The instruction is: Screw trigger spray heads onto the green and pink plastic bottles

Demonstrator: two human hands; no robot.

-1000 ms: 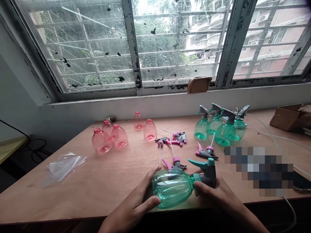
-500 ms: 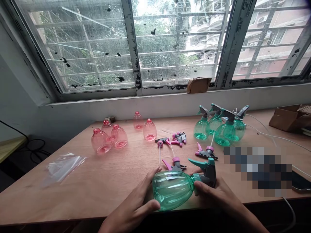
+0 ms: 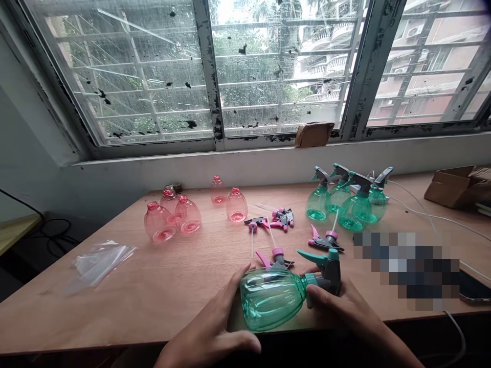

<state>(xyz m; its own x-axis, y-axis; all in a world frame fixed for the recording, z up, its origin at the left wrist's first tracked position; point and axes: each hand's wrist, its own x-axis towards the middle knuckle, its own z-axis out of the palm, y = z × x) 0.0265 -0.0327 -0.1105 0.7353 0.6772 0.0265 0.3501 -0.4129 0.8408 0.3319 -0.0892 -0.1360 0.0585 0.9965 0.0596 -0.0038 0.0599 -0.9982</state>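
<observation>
A clear green spray bottle (image 3: 270,301) with a teal-and-dark-grey trigger head (image 3: 328,273) lies sideways in front of me, its base to the left. My right hand (image 3: 337,301) is closed around the neck and collar, thumb in front. At the base end, my left hand (image 3: 217,312) is open; its fingers reach along the far side, and its thumb is stretched out below the bottle, apart from it. Whether those fingertips touch the bottle is partly hidden. Just behind lies a pink-and-grey spray head (image 3: 278,255), partly covered by the bottle.
Several pink bottles (image 3: 187,217) without heads stand at back left. More pink-and-grey spray heads (image 3: 284,219) lie mid-table. Several green spray bottles (image 3: 355,212) with heads stand at back right, near white cables and a cardboard box (image 3: 456,186). Clear plastic bags (image 3: 102,263) lie left.
My left thumb has come away from the bottle's base and stretched down to the right. The bottle has turned slightly about its length. My right hand keeps its hold.
</observation>
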